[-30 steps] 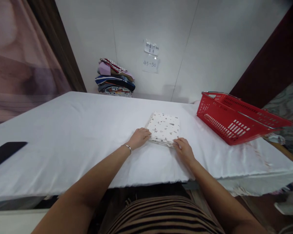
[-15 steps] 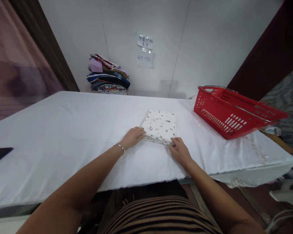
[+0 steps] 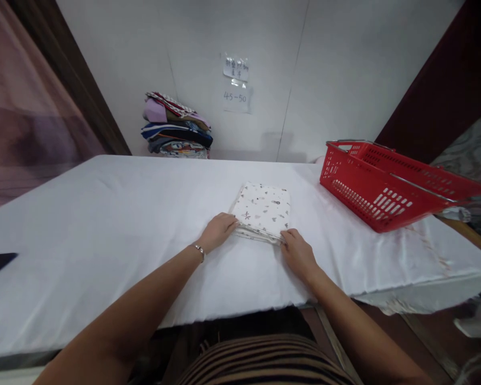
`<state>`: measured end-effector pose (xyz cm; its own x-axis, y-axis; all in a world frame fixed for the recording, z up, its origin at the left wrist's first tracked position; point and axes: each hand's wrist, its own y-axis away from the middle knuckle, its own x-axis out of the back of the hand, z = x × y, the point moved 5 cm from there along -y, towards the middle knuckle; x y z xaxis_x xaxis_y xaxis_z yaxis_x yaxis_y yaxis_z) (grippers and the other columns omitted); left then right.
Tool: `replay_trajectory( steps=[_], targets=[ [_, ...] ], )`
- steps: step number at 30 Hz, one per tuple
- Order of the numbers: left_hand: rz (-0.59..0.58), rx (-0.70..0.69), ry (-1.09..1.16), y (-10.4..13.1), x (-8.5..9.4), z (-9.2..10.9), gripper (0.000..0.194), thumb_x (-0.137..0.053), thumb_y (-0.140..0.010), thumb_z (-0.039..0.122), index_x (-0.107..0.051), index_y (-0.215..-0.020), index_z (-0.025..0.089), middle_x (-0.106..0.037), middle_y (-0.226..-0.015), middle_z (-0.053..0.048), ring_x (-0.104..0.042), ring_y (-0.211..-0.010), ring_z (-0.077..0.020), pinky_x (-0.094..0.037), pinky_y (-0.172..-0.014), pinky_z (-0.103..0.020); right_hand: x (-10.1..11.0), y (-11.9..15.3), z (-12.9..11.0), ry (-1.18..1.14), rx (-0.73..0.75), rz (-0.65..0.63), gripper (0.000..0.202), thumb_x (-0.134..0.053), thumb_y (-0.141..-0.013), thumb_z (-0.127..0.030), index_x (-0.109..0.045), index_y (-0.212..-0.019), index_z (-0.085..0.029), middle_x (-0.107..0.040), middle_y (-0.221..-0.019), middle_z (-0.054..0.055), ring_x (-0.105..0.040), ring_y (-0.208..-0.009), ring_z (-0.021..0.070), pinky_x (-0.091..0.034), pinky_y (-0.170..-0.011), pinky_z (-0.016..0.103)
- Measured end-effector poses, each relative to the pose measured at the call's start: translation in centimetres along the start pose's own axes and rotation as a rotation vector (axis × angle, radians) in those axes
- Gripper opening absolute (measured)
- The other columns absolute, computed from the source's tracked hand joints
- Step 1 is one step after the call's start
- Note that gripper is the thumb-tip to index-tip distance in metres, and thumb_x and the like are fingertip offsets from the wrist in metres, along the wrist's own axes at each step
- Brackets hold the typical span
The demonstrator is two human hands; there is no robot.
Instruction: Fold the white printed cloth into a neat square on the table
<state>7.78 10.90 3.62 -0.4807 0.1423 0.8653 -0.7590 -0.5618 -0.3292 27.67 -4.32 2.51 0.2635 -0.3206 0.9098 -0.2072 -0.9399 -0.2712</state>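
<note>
Cloth (image 3: pixel 262 207), white with small grey motifs and folded into a flat rectangle, lay near mid-frame on a white-draped table (image 3: pixel 120 219). The left hand (image 3: pixel 218 231) pinched its lower-left corner, the right hand (image 3: pixel 299 251) its lower-right one. A red perforated plastic basket (image 3: pixel 358 184) with metal handles stood at frame right.

Back wall (image 3: pixel 332 69): pale grey, thin vertical seams; two paper notices (image 3: pixel 237 98) taped up, lower one reading "45-50". Left: pinkish curtain (image 3: pixel 32 117) beside a dark brown strip (image 3: pixel 70 80). Right: dark maroon surface (image 3: pixel 428 91). Tabletop (image 3: pixel 124 214) white-covered. Floor (image 3: pixel 414 315), lower right, reddish-brown. Light soft, diffuse.
</note>
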Motion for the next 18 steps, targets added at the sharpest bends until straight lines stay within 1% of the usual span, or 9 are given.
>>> replay_trajectory(
  steps=[3, 7, 10, 14, 18],
  targets=[
    [0.009, -0.033, -0.003, 0.4, 0.1, -0.1, 0.031, -0.034, -0.094, 0.037, -0.061, -0.092, 0.022, -0.063, -0.087, -0.003, -0.054, -0.089, -0.018, -0.042, -0.083, -0.033, -0.4, -0.3, -0.5, 0.106, 0.038, 0.038, 0.029, -0.049, -0.082, -0.017, -0.054, -0.11, -0.023, -0.055, -0.109, 0.009, -0.05, -0.099, 0.0229, -0.042, -0.07, 0.029],
    [0.027, -0.074, -0.014, 1.0, 0.3, -0.1, 0.023, -0.044, -0.091, 0.036, -0.061, -0.1, 0.023, -0.064, -0.095, -0.004, -0.054, -0.095, -0.0185, -0.042, -0.086, -0.034, -1.4, -0.6, -0.3, 0.162, 0.074, 0.063, 0.031, -0.044, -0.083, -0.015, -0.053, -0.111, -0.021, -0.057, -0.106, 0.01, -0.052, -0.095, 0.0234, -0.043, -0.069, 0.031],
    [0.008, -0.093, -0.029, 1.4, 0.4, 0.0, 0.021, -0.05, -0.087, 0.034, -0.06, -0.103, 0.024, -0.064, -0.099, -0.003, -0.053, -0.098, -0.0189, -0.041, -0.086, -0.034, -1.9, -0.5, -0.2, 0.192, 0.1, 0.075, 0.035, -0.042, -0.082, -0.012, -0.051, -0.115, -0.02, -0.057, -0.106, 0.011, -0.053, -0.095, 0.024, -0.044, -0.068, 0.031],
    [0.001, -0.097, -0.05, 1.5, 0.4, 0.0, 0.02, -0.048, -0.089, 0.029, -0.06, -0.105, 0.025, -0.064, -0.101, -0.003, -0.053, -0.1, -0.0185, -0.041, -0.086, -0.034, -1.8, -0.3, -0.2, 0.239, 0.103, 0.072, 0.039, -0.042, -0.08, -0.007, -0.052, -0.115, -0.018, -0.058, -0.105, 0.012, -0.054, -0.093, 0.0237, -0.045, -0.067, 0.03],
    [-0.028, -0.121, -0.094, 1.4, -0.1, -0.2, 0.021, -0.045, -0.091, 0.027, -0.061, -0.104, 0.024, -0.065, -0.103, -0.003, -0.054, -0.099, -0.019, -0.04, -0.084, -0.035, -1.1, -0.1, 0.1, 0.228, 0.098, 0.088, 0.04, -0.04, -0.08, -0.004, -0.053, -0.115, -0.02, -0.058, -0.105, 0.01, -0.055, -0.094, 0.0216, -0.047, -0.068, 0.027]
  ],
)
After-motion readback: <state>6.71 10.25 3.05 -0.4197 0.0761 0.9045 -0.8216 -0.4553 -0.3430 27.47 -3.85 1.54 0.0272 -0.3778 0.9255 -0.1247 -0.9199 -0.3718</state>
